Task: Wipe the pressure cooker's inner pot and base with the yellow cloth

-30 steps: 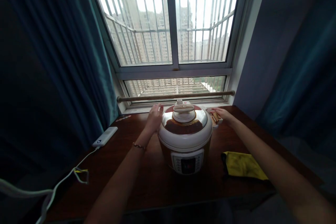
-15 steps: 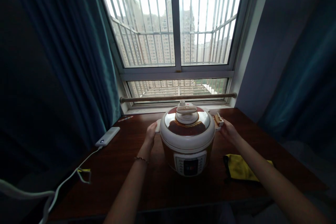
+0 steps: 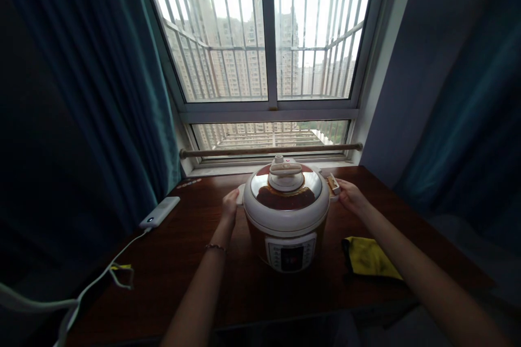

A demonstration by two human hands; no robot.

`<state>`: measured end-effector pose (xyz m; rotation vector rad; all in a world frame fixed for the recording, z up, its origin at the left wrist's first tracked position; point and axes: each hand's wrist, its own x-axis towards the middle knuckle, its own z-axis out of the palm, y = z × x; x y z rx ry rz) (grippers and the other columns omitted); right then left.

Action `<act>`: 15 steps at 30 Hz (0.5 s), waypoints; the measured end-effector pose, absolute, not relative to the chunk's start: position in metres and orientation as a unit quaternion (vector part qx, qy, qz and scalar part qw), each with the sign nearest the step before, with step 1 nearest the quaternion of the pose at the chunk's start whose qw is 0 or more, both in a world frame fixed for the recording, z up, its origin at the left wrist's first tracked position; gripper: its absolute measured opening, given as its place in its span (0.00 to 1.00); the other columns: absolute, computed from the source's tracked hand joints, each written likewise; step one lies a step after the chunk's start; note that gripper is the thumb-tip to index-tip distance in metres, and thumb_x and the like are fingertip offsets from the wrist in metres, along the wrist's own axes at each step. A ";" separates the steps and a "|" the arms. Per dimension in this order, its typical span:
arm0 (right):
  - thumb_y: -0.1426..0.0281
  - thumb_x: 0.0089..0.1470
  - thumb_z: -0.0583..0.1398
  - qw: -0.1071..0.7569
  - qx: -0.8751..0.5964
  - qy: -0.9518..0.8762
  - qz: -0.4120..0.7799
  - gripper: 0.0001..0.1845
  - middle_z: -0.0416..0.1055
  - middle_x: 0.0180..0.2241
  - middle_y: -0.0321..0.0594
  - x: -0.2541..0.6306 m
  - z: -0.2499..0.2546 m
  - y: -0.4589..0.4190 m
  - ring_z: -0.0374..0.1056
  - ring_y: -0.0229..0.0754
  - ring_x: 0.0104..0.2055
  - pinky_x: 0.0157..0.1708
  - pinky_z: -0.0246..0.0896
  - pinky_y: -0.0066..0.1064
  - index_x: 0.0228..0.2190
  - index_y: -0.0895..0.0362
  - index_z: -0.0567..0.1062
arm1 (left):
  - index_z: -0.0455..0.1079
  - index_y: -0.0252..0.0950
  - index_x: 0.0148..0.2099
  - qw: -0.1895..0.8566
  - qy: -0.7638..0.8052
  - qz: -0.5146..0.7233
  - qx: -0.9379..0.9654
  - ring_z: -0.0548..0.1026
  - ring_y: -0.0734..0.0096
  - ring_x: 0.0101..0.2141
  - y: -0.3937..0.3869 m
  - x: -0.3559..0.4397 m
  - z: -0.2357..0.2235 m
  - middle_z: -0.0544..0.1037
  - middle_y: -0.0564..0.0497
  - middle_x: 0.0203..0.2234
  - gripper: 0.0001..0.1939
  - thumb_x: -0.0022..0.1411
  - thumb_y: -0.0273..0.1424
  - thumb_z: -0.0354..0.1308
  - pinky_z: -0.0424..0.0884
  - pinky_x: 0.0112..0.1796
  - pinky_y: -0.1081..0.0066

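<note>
A white and brown electric pressure cooker (image 3: pixel 286 216) stands on a dark wooden table (image 3: pixel 191 260), its lid on and its control panel facing me. My left hand (image 3: pixel 230 205) is closed on the cooker's left side handle. On the opposite side, my right hand (image 3: pixel 350 197) grips the right side handle. Both arms reach forward around the pot.
A yellow cloth (image 3: pixel 369 257) lies right of the cooker. A white power bank (image 3: pixel 159 212) with a white cable (image 3: pixel 100 279) sits at the left. A wooden rod (image 3: pixel 271 149) runs along the barred window behind. Dark teal curtains hang on both sides.
Both hands came back from behind the cooker and closed on its two side handles. The cooker stays in about the same spot.
</note>
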<state>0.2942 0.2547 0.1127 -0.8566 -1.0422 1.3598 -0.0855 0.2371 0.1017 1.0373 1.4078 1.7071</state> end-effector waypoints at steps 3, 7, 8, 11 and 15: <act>0.68 0.43 0.59 0.581 -0.382 -0.436 0.571 0.09 0.74 0.30 0.43 0.293 0.113 0.256 0.70 0.41 0.31 0.32 0.67 0.32 0.29 0.59 0.73 | 0.75 0.31 0.28 0.344 0.542 0.658 0.394 0.73 0.62 0.30 0.237 -0.085 0.102 0.77 0.49 0.22 0.17 0.46 0.42 0.58 0.66 0.32 0.68; 0.68 0.42 0.61 0.591 -0.402 -0.434 0.549 0.07 0.73 0.26 0.41 0.290 0.114 0.258 0.69 0.40 0.26 0.28 0.66 0.32 0.28 0.57 0.72 | 0.75 0.32 0.28 0.351 0.541 0.657 0.391 0.73 0.63 0.30 0.237 -0.085 0.100 0.77 0.48 0.24 0.16 0.45 0.41 0.58 0.67 0.32 0.68; 0.68 0.41 0.62 0.593 -0.407 -0.434 0.543 0.08 0.73 0.25 0.40 0.290 0.113 0.258 0.69 0.40 0.26 0.27 0.66 0.32 0.28 0.57 0.72 | 0.75 0.32 0.29 0.352 0.539 0.658 0.391 0.73 0.63 0.30 0.238 -0.085 0.100 0.77 0.49 0.24 0.17 0.45 0.41 0.58 0.67 0.32 0.68; 0.67 0.40 0.62 0.595 -0.423 -0.437 0.525 0.10 0.72 0.24 0.39 0.289 0.112 0.260 0.68 0.39 0.24 0.25 0.65 0.31 0.28 0.57 0.71 | 0.75 0.32 0.29 0.356 0.532 0.659 0.395 0.73 0.63 0.30 0.239 -0.086 0.098 0.78 0.48 0.26 0.17 0.44 0.42 0.58 0.67 0.33 0.68; 0.65 0.39 0.63 0.590 -0.449 -0.451 0.497 0.13 0.73 0.26 0.39 0.288 0.109 0.264 0.67 0.38 0.24 0.24 0.63 0.30 0.30 0.58 0.71 | 0.75 0.31 0.31 0.359 0.523 0.662 0.399 0.73 0.63 0.32 0.240 -0.087 0.095 0.78 0.47 0.28 0.19 0.43 0.42 0.59 0.67 0.35 0.67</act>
